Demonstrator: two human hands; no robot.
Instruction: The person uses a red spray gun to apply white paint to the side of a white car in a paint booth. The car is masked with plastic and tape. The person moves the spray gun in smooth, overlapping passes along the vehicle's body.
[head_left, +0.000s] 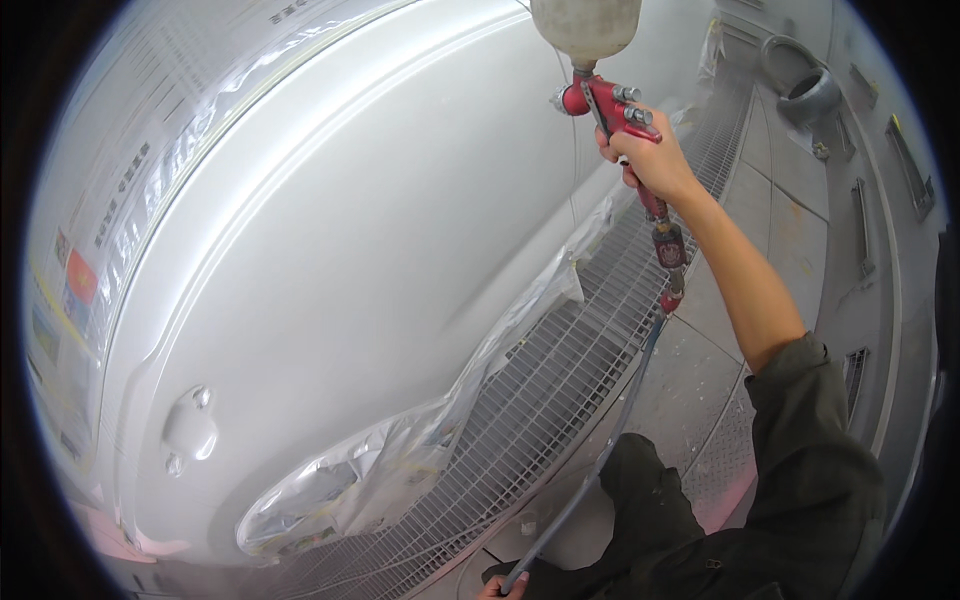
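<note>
My right hand (649, 154) is wrapped around the grip of a red spray gun (616, 112), which has a cloudy plastic paint cup (586, 28) on top. Its nozzle faces the pale silver-white car body panel (360, 247) on the left, with a gap between them. Whether the trigger is pulled I cannot tell. Below the grip a dark cylindrical fitting (669, 246) joins a grey air hose (626, 405). At the bottom edge my left hand (504, 587), partly cut off by the frame, holds that hose.
Printed masking paper (142, 142) covers the upper part of the car. Masking film (352, 480) fills the wheel arch and runs along the lower edge. A metal floor grating (525, 420) lies beside the car. Tires (810, 94) rest by the right wall.
</note>
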